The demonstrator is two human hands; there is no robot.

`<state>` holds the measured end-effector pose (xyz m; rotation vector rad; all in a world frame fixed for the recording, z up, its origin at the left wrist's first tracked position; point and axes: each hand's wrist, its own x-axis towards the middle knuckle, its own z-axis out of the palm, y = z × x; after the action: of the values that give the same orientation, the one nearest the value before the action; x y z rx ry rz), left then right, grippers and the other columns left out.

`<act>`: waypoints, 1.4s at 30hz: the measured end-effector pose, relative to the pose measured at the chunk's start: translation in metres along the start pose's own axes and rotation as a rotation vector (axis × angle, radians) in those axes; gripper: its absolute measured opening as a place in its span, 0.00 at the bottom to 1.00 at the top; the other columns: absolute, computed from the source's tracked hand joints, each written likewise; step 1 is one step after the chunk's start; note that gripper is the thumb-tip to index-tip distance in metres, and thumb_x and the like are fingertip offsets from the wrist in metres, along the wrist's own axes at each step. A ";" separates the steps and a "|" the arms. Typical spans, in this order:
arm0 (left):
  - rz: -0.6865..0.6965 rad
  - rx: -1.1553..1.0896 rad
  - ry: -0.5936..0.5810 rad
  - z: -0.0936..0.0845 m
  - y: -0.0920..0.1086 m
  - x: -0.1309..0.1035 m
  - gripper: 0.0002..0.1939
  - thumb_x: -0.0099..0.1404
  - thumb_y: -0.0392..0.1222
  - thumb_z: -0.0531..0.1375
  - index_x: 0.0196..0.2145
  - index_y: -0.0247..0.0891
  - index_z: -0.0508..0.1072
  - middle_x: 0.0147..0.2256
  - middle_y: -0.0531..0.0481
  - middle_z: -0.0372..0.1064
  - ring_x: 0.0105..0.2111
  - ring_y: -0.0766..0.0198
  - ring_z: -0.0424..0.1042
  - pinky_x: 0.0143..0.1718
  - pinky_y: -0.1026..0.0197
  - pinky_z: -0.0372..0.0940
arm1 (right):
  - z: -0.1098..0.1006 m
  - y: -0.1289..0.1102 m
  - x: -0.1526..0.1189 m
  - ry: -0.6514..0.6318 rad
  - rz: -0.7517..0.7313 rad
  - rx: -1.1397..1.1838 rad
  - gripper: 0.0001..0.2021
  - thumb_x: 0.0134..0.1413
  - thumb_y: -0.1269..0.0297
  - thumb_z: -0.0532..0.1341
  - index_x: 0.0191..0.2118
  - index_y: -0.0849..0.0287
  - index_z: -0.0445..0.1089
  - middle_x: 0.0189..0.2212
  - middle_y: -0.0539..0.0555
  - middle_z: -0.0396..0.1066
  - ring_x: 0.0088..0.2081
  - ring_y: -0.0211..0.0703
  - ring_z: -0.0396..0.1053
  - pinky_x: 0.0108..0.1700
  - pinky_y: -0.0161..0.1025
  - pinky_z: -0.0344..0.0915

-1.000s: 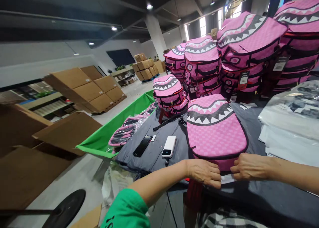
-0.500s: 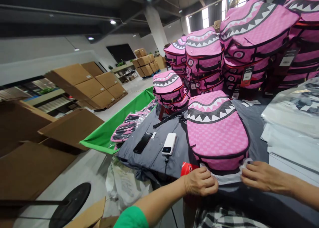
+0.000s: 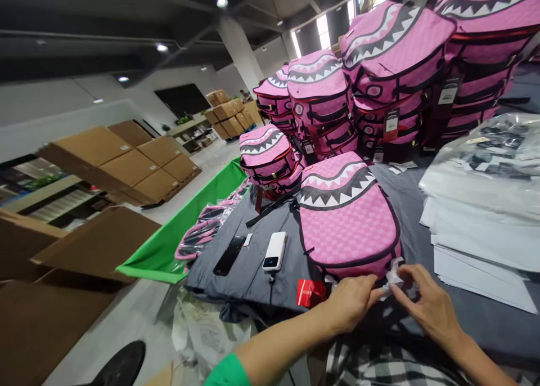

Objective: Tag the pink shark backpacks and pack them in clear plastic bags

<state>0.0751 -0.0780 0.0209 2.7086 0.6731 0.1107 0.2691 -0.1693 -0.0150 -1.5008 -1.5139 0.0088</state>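
A pink backpack (image 3: 350,223) with a shark-mouth print of white teeth lies front up on the grey-covered table (image 3: 248,284). At its near end is a crumpled strip of thin, whitish translucent sheet (image 3: 394,274). My left hand (image 3: 354,300) is closed on this sheet, against the backpack's bottom edge; its fingertips are partly hidden. My right hand (image 3: 428,299) is at the sheet's right part, thumb and forefinger apart around it. A red tag (image 3: 311,293) lies left of my left hand.
Stacked pink backpacks (image 3: 320,99) line the table's back. White sheets and clear bags (image 3: 485,206) are piled right. A white power bank (image 3: 275,251) with a cable and a black phone (image 3: 229,255) lie left. Beyond stands a green bin (image 3: 147,251) of bagged pink items.
My hands have come closer together at the backpack's near end, and the whitish sheet between them has bunched up. My right hand's fingers have spread. The view has turned right.
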 end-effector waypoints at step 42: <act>-0.229 -0.120 -0.184 0.015 0.012 0.028 0.12 0.74 0.46 0.58 0.39 0.38 0.78 0.31 0.50 0.78 0.30 0.64 0.75 0.30 0.67 0.60 | 0.012 0.058 0.006 0.080 0.453 0.283 0.19 0.61 0.42 0.59 0.35 0.54 0.69 0.23 0.50 0.70 0.23 0.44 0.68 0.27 0.41 0.67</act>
<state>0.1082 -0.0798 0.0105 2.4696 0.8829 -0.1478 0.3072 -0.1434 -0.0524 -1.5581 -1.0333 0.4076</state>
